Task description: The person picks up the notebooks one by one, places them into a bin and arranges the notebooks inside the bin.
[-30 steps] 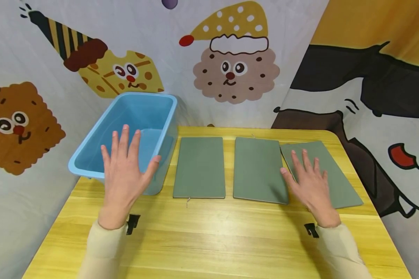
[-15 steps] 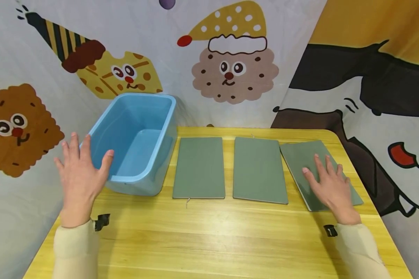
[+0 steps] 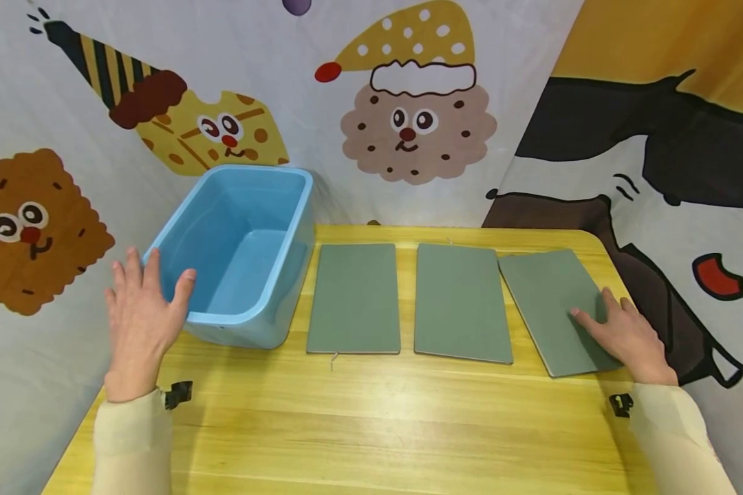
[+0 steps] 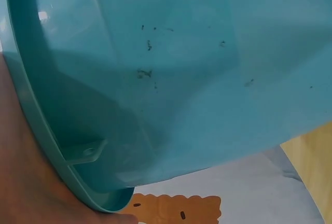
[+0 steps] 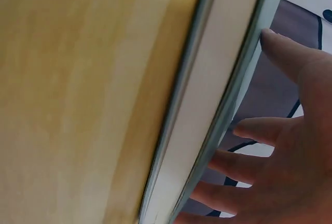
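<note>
My left hand [image 3: 139, 323], fingers spread, is by the near left corner of a light blue plastic basin [image 3: 223, 318]. In the left wrist view the hand [image 4: 26, 156] lies along the rim of the basin [image 4: 181, 105]. At the right, my right hand [image 3: 634, 340] is at the right edge of a tilted green hardcover notebook [image 3: 545, 295], thumb over its cover and fingers past its edge. The right wrist view shows the notebook's page edge [image 5: 207, 89] and the relaxed fingers of the hand [image 5: 295, 146]; it does not show a firm grip.
Two more green notebooks, one in the middle [image 3: 461, 302] and one near the basin [image 3: 354, 295], lie flat in a row on the wooden table [image 3: 384, 426]. A cartoon-printed cloth [image 3: 322, 130] hangs behind. Short ribbon ends poke out of these two notebooks.
My left hand has moved left, from over the basin to its near left corner. My right hand has slid right across the tilted notebook to its right edge.
</note>
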Available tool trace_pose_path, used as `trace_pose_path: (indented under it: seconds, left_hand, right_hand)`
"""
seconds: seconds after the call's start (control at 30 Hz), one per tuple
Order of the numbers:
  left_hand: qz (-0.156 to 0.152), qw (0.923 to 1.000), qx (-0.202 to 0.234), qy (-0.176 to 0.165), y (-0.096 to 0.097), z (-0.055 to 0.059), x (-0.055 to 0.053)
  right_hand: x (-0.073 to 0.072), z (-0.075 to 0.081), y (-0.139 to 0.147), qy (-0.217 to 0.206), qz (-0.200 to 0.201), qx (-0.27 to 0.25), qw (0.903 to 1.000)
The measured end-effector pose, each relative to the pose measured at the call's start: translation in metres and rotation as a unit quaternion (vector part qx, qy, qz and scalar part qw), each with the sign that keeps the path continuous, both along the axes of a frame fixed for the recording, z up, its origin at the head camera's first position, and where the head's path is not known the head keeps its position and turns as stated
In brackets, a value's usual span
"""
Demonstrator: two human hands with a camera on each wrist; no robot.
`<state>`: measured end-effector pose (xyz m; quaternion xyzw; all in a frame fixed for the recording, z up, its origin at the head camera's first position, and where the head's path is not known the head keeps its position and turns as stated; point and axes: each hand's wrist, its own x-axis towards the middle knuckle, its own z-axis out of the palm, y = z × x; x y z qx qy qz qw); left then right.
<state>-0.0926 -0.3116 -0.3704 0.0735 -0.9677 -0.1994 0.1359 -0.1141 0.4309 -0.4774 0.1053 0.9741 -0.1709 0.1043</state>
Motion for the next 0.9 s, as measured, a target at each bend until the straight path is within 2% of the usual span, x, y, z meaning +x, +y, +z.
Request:
trace_pose_path:
  seconds: [0.17, 0.4, 0.5, 0.77, 0.9]
  left_hand:
    - [0.003, 0.9997, 0.000, -0.025, 0.000, 0.001, -0.001]
    - [0.008, 0.9991, -0.003, -0.042, 0.000, 0.002, -0.001]
    - [0.007, 0.9990, -0.007, -0.044, 0.001, 0.003, -0.001]
    - [-0.011, 0.9991, -0.005, -0.040, -0.003, 0.005, -0.001]
    - [-0.021, 0.9986, 0.001, -0.050, -0.013, 0.006, 0.001]
  right_hand:
    - [-0.002, 0.002, 0.005, -0.037, 0.001, -0.008, 0.9993]
    - [-0.009, 0.006, 0.005, -0.039, 0.014, 0.004, 0.9991]
    - [-0.012, 0.007, 0.009, -0.042, 0.018, -0.006, 0.9989]
    - [-0.015, 0.010, 0.027, -0.097, 0.043, -0.080, 0.9911]
    - [-0.011, 0.010, 0.031, -0.099, 0.075, -0.105, 0.9867]
